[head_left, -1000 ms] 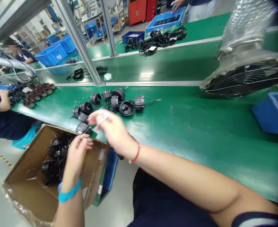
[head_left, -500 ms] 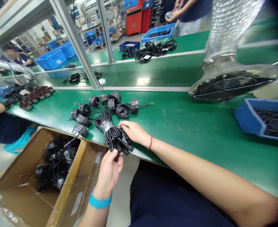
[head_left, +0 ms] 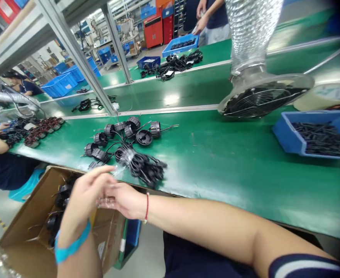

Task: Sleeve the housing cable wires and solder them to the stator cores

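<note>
- Landmark: open carton (head_left: 112, 227), sitting below the edge of the green bench (head_left: 233, 162).
- Cable bundle (head_left: 142, 164): on bench, beyond carton and to its right. Neither hand on it. Clear wrap (head_left: 129, 154) around the coil; loose ends blurred, fan toward bench edge.
- Black round housings (head_left: 144, 137): clustered on bench beyond carton, leads joined into the bundle by the look of it. More black parts (head_left: 52, 224) inside carton.
- Left hand (head_left: 90, 189), blue wristband: over carton, fingers half bent, reaching across the other hand's fingers.
- Right hand (head_left: 126, 200), red bracelet: at carton's right end, fingers partly hidden. Clear shiny scrap (head_left: 107, 202) at its fingertips, film-like. Blur: can't tell if either hand grips it.
- Handling, my read: bundle is limp and springy, moderate weight, smooth jacket. Housings look like rigid plastic, likely heavier than the cable, so they'd swing and drag if lifted by cable only.
- Best hold: one hand around the wrapped coil, other under the housings. Don't pull by the bare wire tips (head_left: 174, 126); probably the fragile bit. Film: light, clingy, pinch it.
</note>
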The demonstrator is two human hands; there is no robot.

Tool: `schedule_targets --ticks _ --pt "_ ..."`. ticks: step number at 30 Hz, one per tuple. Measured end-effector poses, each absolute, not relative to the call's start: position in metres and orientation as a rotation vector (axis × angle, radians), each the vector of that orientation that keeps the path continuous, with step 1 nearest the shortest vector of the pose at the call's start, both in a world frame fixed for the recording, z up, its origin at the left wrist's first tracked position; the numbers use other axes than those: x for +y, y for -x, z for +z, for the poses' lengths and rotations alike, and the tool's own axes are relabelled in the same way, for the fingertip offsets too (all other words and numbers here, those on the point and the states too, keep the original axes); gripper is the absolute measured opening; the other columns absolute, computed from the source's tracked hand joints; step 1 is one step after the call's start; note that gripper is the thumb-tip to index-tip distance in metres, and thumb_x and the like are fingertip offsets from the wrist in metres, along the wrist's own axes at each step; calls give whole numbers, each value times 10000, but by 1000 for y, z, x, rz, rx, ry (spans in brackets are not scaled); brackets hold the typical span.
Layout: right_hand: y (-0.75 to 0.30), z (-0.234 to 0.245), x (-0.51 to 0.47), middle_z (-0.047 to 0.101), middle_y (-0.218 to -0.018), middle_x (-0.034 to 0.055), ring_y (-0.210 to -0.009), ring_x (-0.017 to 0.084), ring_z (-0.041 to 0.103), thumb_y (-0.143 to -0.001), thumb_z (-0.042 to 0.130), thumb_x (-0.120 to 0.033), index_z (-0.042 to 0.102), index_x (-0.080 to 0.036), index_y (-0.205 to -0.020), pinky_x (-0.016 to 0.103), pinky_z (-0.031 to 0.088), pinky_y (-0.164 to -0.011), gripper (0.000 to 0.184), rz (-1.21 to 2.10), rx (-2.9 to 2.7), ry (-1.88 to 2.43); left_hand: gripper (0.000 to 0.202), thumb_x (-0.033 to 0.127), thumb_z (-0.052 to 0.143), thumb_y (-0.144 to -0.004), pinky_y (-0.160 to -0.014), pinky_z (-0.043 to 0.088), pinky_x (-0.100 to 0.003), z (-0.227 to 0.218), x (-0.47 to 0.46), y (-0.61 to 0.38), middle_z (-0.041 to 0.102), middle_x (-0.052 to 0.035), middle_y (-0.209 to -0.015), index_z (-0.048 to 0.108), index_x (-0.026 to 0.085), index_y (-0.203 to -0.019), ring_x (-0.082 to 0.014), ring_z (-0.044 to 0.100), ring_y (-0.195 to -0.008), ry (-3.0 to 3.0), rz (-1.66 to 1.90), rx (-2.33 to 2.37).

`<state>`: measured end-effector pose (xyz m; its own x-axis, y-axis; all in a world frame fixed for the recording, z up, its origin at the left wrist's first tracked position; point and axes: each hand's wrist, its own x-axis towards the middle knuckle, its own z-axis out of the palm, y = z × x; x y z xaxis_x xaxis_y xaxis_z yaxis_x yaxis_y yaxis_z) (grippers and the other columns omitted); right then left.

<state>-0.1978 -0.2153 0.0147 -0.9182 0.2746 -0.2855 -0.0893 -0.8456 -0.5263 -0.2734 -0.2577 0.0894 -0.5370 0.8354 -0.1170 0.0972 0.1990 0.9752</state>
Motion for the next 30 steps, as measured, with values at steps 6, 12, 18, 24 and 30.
schedule_targets --ticks 6,12,18,24,30 --pt "185 60 -123 709 -977 27 -935 104 656 -900 429 -113 665 -176 -896 303 482 -977 244 2456 -955 38 138 299 700 -763 -463 418 -179 40 -284 270 585 22 -572 680 163 -773 -87 512 -503 -622 1901 1651" --pt "141 8 -57 688 -1184 114 -1167 208 596 -916 422 -94 699 -152 -1036 380 379 -1074 307 1343 -2166 717 510 409 753 -760 -907 505 -325 -34 -256 215 644 -106 -1197 589 190 -1190 -203 628 -1057 -368 1625 1494" --pt "125 -23 -77 732 -1019 148 -1016 258 652 -838 432 -43 733 -133 -892 379 429 -954 318 1433 -2285 900 530 395 723 -799 -743 517 -287 -24 -236 211 699 -83 -1042 546 176 -1248 -157 655 -803 -382 1580 1371" --pt "135 -10 -70 709 -798 48 -747 144 626 -816 428 -98 701 -127 -838 255 474 -737 275 1818 -2017 888 200 275 596 -892 -572 509 -242 -1 -222 233 698 -41 -684 678 98 -938 -114 582 -507 -91 1609 1317" --pt "131 -22 -105 591 -638 -9 -632 104 514 -754 490 -64 604 -149 -660 229 425 -664 170 2046 -1799 830 327 264 445 -962 -508 507 -198 39 -225 260 690 -29 -646 668 137 -761 -106 616 -524 40 1658 1279"
